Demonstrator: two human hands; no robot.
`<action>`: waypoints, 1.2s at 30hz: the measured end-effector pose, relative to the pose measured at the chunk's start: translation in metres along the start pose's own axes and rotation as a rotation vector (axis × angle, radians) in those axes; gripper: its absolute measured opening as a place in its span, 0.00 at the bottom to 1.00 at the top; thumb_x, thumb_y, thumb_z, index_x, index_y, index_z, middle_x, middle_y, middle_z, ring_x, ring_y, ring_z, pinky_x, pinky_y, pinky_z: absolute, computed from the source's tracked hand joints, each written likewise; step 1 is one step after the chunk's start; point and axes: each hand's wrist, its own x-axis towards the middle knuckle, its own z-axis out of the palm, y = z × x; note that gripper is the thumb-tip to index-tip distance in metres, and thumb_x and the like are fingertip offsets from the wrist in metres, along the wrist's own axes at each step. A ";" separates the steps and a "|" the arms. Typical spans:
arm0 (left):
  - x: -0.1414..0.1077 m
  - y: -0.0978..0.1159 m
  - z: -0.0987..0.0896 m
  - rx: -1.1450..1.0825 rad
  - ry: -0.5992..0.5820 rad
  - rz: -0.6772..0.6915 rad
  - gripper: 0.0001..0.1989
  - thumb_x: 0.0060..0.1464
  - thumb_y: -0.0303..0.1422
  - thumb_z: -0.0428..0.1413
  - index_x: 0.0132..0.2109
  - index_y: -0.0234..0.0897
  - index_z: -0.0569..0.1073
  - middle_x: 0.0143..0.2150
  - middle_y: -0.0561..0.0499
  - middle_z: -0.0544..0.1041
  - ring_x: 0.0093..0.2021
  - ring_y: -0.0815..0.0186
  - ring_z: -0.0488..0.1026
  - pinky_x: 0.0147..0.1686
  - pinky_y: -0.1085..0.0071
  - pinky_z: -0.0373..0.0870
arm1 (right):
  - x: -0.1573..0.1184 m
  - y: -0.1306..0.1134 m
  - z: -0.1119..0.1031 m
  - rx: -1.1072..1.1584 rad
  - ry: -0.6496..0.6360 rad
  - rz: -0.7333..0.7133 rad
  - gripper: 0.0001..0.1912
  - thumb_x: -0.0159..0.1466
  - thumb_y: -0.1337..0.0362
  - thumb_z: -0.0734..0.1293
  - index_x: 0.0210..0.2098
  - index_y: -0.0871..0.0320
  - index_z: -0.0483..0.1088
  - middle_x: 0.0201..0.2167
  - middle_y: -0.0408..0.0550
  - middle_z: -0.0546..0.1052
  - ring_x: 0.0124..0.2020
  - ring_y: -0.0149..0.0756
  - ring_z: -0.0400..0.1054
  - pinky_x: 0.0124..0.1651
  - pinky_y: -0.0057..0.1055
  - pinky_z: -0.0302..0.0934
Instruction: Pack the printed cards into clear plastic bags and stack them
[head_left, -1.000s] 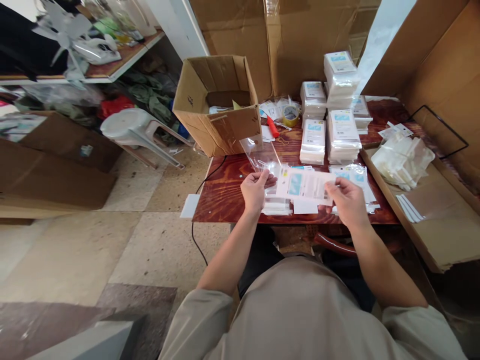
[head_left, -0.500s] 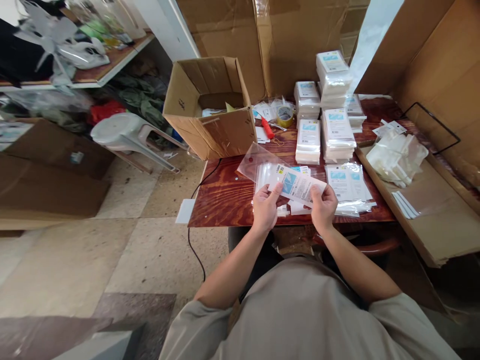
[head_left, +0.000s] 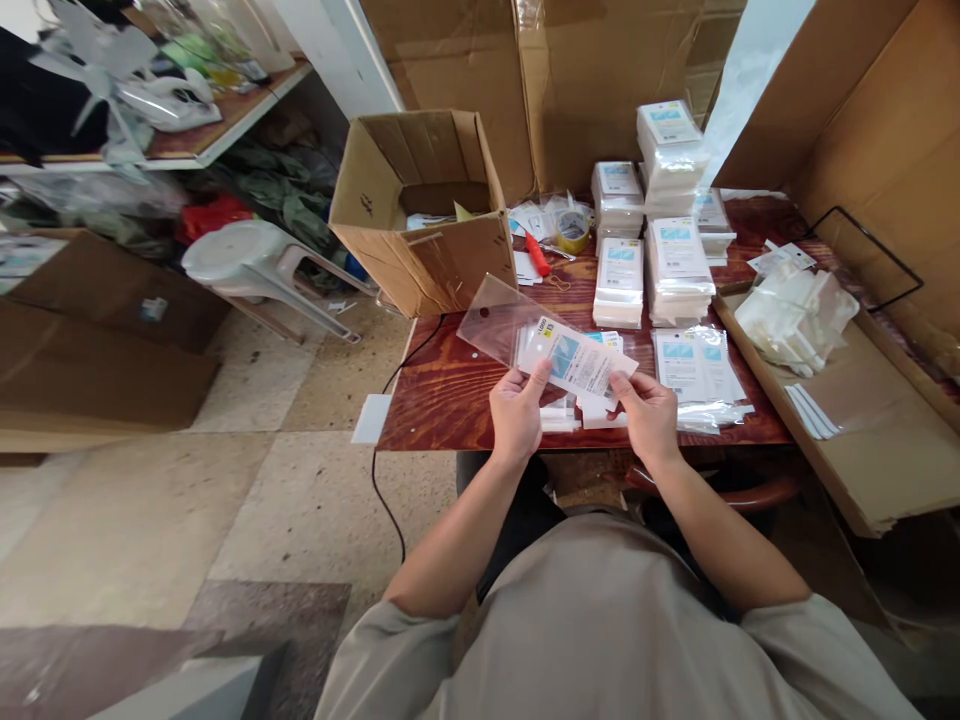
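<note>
A printed white card (head_left: 581,362) with a blue picture is partly inside a clear plastic bag (head_left: 491,320), held tilted above the table's front part. My left hand (head_left: 517,412) pinches the bag and card at the lower left edge, thumb on top. At the card's right end, my right hand (head_left: 651,415) grips it between thumb and fingers. Below them lie loose cards and clear bags (head_left: 559,413), partly hidden by the held card. To the right of my right hand, packed cards (head_left: 686,365) lie spread on the table.
Stacks of packed cards (head_left: 679,255) stand at the back of the red-brown table (head_left: 442,400). An open cardboard box (head_left: 450,265) is at the back left, near yellow tape (head_left: 572,230) and a red-handled tool (head_left: 537,255). A cardboard tray (head_left: 885,430) lies right.
The card and bag have shifted left, with more of the clear bag showing at the left. My left hand has moved slightly left; my right hand's fingers have shifted on the card's end.
</note>
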 end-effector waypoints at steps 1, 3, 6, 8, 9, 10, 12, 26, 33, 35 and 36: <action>-0.003 -0.004 0.002 -0.004 -0.009 0.002 0.27 0.44 0.49 0.77 0.42 0.33 0.82 0.43 0.43 0.86 0.41 0.57 0.85 0.45 0.60 0.84 | -0.004 0.000 0.005 0.009 0.023 0.002 0.24 0.65 0.43 0.76 0.28 0.58 0.77 0.23 0.44 0.76 0.23 0.31 0.68 0.26 0.29 0.64; -0.008 -0.008 0.004 -0.006 -0.020 0.008 0.26 0.46 0.49 0.77 0.44 0.33 0.83 0.46 0.42 0.86 0.46 0.54 0.85 0.50 0.58 0.83 | -0.006 -0.001 0.011 0.039 -0.004 0.020 0.25 0.65 0.43 0.76 0.27 0.59 0.77 0.23 0.44 0.76 0.24 0.32 0.69 0.28 0.29 0.67; -0.011 -0.003 0.003 -0.006 -0.027 -0.007 0.26 0.45 0.48 0.78 0.43 0.32 0.84 0.46 0.42 0.86 0.46 0.54 0.85 0.52 0.57 0.83 | 0.002 0.000 0.005 0.164 -0.198 0.092 0.22 0.60 0.45 0.80 0.40 0.58 0.81 0.30 0.44 0.80 0.25 0.32 0.72 0.27 0.30 0.71; -0.010 0.005 0.000 0.013 -0.054 -0.047 0.27 0.42 0.47 0.79 0.42 0.31 0.84 0.43 0.42 0.86 0.43 0.55 0.85 0.48 0.58 0.84 | 0.011 0.005 -0.006 0.247 -0.352 0.152 0.30 0.55 0.48 0.84 0.50 0.55 0.79 0.35 0.44 0.82 0.25 0.31 0.72 0.23 0.29 0.69; -0.009 0.008 -0.001 0.028 -0.074 -0.072 0.28 0.41 0.47 0.79 0.42 0.31 0.83 0.42 0.42 0.86 0.41 0.55 0.85 0.45 0.59 0.85 | 0.014 0.009 -0.011 0.273 -0.406 0.177 0.31 0.53 0.49 0.85 0.51 0.54 0.78 0.35 0.43 0.81 0.24 0.31 0.71 0.20 0.27 0.66; -0.009 0.011 -0.001 0.046 -0.095 -0.099 0.29 0.40 0.48 0.79 0.41 0.31 0.83 0.40 0.42 0.86 0.38 0.56 0.85 0.41 0.60 0.85 | 0.016 0.012 -0.014 0.290 -0.435 0.193 0.29 0.54 0.49 0.85 0.49 0.54 0.78 0.32 0.42 0.80 0.22 0.30 0.69 0.18 0.26 0.63; -0.010 0.012 0.000 0.078 -0.132 -0.149 0.31 0.39 0.51 0.79 0.40 0.30 0.82 0.37 0.42 0.85 0.32 0.57 0.84 0.34 0.63 0.83 | 0.016 0.018 -0.013 0.302 -0.418 0.193 0.23 0.58 0.47 0.83 0.39 0.56 0.76 0.22 0.39 0.74 0.17 0.28 0.63 0.15 0.25 0.56; -0.019 0.006 -0.002 0.459 -0.454 -0.072 0.19 0.52 0.44 0.72 0.40 0.33 0.79 0.32 0.47 0.83 0.30 0.64 0.77 0.32 0.70 0.74 | 0.005 -0.001 0.000 0.099 -0.151 0.125 0.26 0.55 0.44 0.82 0.31 0.58 0.73 0.25 0.43 0.77 0.22 0.31 0.69 0.25 0.28 0.66; 0.009 -0.002 -0.007 0.899 -0.428 0.086 0.26 0.57 0.45 0.67 0.57 0.34 0.76 0.48 0.39 0.82 0.45 0.53 0.80 0.50 0.57 0.77 | 0.026 -0.006 -0.062 -0.213 0.134 -0.068 0.27 0.60 0.48 0.77 0.51 0.58 0.77 0.39 0.52 0.82 0.36 0.41 0.77 0.40 0.38 0.73; 0.027 0.003 -0.018 1.229 -0.146 0.245 0.26 0.61 0.44 0.65 0.59 0.31 0.75 0.56 0.33 0.79 0.56 0.46 0.77 0.59 0.52 0.72 | 0.032 0.005 -0.093 -0.498 0.361 -0.124 0.23 0.61 0.51 0.73 0.50 0.59 0.76 0.36 0.52 0.81 0.36 0.44 0.76 0.45 0.43 0.71; 0.036 0.007 -0.023 1.363 -0.037 0.263 0.27 0.61 0.44 0.64 0.60 0.29 0.74 0.59 0.30 0.77 0.62 0.43 0.74 0.63 0.50 0.68 | 0.033 0.011 -0.107 -0.670 0.463 -0.135 0.21 0.61 0.53 0.72 0.49 0.60 0.76 0.36 0.54 0.81 0.38 0.47 0.75 0.49 0.47 0.70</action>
